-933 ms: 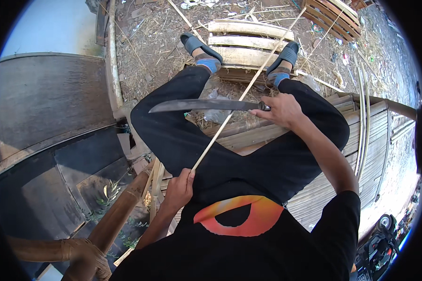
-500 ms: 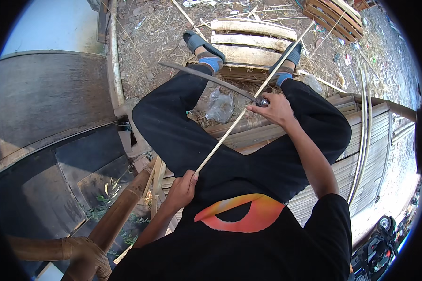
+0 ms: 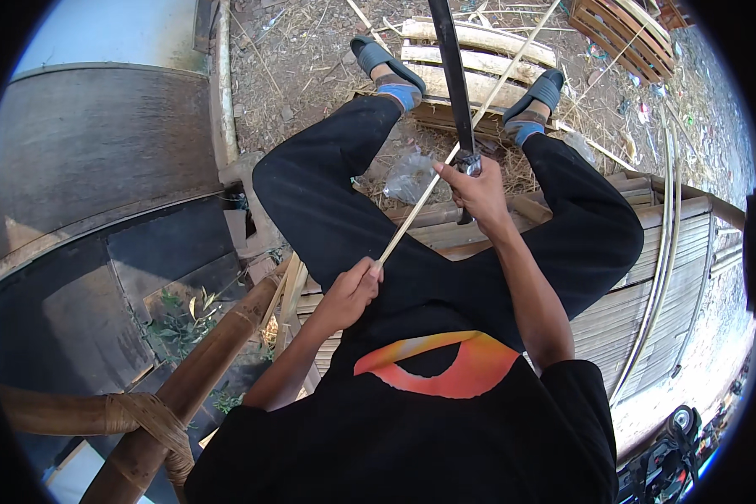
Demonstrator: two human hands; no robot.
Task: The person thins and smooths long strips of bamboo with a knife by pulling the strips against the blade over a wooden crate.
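Well, machete (image 3: pixel 454 76) in grip (image 3: pixel 483 197) (right).

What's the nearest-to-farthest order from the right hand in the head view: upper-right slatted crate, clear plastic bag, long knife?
1. Long knife: gripped in the right hand, blade toward the picture's top.
2. Clear plastic bag: left of that hand, in the gap between the legs.
3. Slatted crate: farthest, upper right, beyond the right foot.

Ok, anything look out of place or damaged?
A crumpled clear plastic bag lies between the legs, looking like stray litter. The knife in the right hand and pale strip in the left hand show no obvious damage.
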